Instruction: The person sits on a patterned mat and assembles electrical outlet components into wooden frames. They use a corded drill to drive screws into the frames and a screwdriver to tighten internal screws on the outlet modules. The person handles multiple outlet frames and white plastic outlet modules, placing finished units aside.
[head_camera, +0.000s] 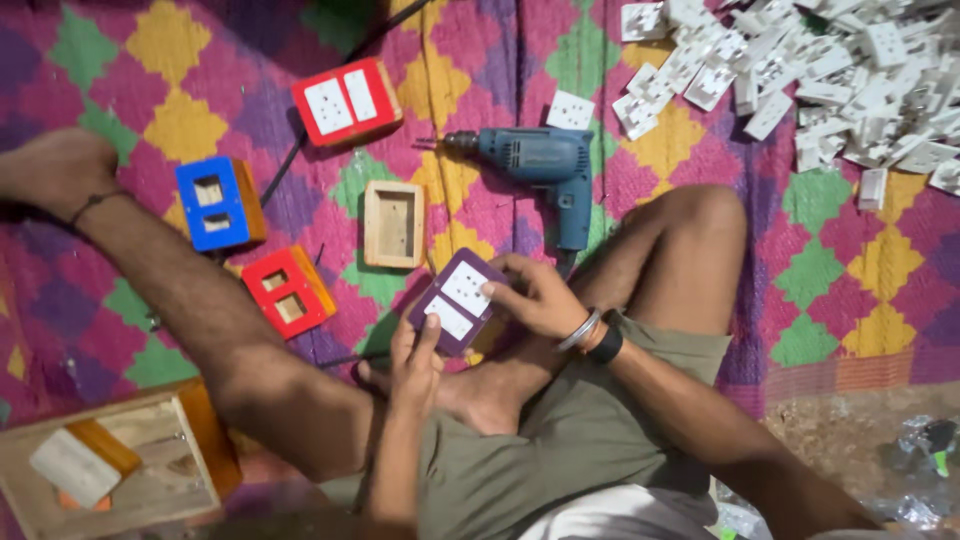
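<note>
I see my left hand (413, 362) gripping the purple switch box (457, 300) from below, right hand (537, 297) fingers pinching its top edge, above my lap, blue drill (540, 165) lying near on the mat (840, 270)

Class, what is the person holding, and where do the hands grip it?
A purple box: left hand grips its lower corner, right hand its right edge.

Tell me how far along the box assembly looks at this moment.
Done: one red box already carries white fittings. In hand: the left hand and right hand hold a purple box with white fittings. Left: the blue box, second red box and bare wooden box show empty cut-outs; a pile of white parts remains.
</note>
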